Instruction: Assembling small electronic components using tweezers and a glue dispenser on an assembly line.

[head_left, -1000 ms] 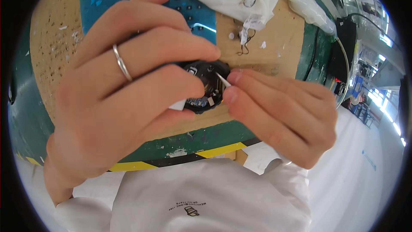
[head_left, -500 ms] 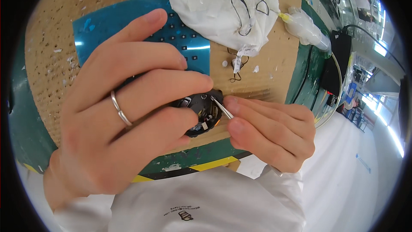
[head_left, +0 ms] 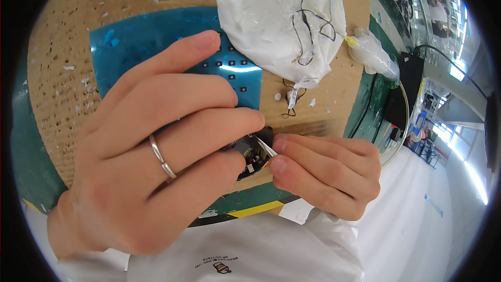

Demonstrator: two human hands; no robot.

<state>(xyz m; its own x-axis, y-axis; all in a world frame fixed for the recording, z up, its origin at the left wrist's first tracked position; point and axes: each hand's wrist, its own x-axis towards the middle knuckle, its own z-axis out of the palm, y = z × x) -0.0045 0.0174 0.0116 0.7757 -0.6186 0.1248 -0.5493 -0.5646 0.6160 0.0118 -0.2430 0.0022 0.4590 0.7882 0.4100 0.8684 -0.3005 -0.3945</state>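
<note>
My left hand [head_left: 162, 162], with a ring on one finger, grips a small round black device housing [head_left: 244, 151] between thumb and fingertips. Small electronic parts show inside the housing, though my fingers hide much of its left side. In my right hand [head_left: 331, 172], thumb and fingers pinch a pair of silver tweezers [head_left: 266, 147]. The tweezers' tips reach to the upper part of the housing; whether they hold a tiny part cannot be made out. Just beyond my left fingers lies a blue translucent sheet [head_left: 151, 34] bearing rows of small black square parts.
Brown cardboard [head_left: 52, 73] covers the green bench [head_left: 31, 125]. Farther back lies a white cloth [head_left: 261, 21] with a thin black cord [head_left: 313, 31] on it. At right are a translucent bottle with a yellow tip [head_left: 371, 55] and a black box [head_left: 405, 86]. Yellow-black tape marks the front edge.
The view has shifted, so the bench things sit lower in the picture. Both hands still hold the housing and tweezers, and the tweezers' tips remain at the housing's upper part.
</note>
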